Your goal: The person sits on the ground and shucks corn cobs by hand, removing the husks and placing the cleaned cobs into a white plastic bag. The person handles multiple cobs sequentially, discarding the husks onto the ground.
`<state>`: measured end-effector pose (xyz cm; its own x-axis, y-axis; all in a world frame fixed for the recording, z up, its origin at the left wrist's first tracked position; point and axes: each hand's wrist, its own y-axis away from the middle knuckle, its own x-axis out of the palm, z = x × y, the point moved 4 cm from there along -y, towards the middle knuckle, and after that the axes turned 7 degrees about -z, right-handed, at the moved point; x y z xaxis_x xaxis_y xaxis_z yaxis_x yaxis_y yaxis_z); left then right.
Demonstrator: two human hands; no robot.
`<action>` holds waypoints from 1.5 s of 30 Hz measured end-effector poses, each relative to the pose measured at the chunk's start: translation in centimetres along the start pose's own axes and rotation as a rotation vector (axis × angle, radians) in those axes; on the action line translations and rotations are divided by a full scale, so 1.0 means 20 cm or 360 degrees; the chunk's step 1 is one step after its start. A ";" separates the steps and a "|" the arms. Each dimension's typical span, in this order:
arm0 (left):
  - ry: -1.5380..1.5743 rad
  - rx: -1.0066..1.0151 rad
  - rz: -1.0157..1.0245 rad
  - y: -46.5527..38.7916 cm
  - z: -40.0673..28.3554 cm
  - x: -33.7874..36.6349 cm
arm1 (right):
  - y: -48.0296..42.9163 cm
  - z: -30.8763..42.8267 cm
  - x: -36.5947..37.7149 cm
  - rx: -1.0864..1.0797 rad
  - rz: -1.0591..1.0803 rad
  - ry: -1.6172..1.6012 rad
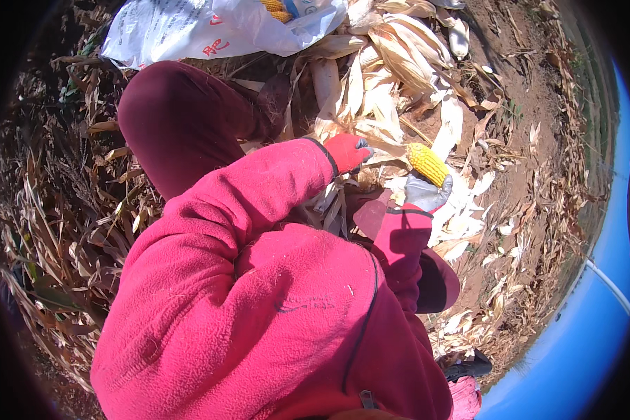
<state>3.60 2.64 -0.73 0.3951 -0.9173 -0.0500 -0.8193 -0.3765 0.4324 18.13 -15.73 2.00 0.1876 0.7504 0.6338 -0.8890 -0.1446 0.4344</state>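
My right hand (428, 192), in a grey-coated glove, grips a bare yellow ear of corn (428, 164) around its lower end. The ear tilts up and to the left, its kernels exposed. My left hand (353, 151), in a red glove with grey fingertips, is curled just left of the ear's tip and apart from it. Dry corn husk (387, 149) lies between that hand and the ear. Whether the curled fingers hold any husk is hidden. Pale stripped husks (454, 220) are spread beneath and beside my right hand.
A white plastic sack (189, 31) bearing printing lies ahead, with yellow ears of corn (277, 11) at its opening. Right of it is a heap of husk-covered ears and loose husks (399, 52). My bent left knee (163, 110) is at left. Dry stalks (58, 220) litter the soil.
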 end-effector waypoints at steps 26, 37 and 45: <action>-0.1180 0.0237 0.0845 0.09 0.02 0.10 | -0.41 -0.17 -0.24 0.0099 -0.0458 0.0782; -0.1050 0.0093 0.0897 0.02 0.07 0.10 | -0.84 -0.76 -0.21 -0.0664 0.0502 0.2935; -0.0850 0.0232 0.0812 0.10 0.13 0.13 | 0.10 -1.22 -0.30 0.0615 0.1877 0.3401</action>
<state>1.94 -0.82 -2.45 -0.2735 -0.9067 -0.3212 -0.9080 0.1331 0.3974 5.03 -4.80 -16.64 -0.7856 -0.3724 -0.4942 -0.1516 -0.6585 0.7372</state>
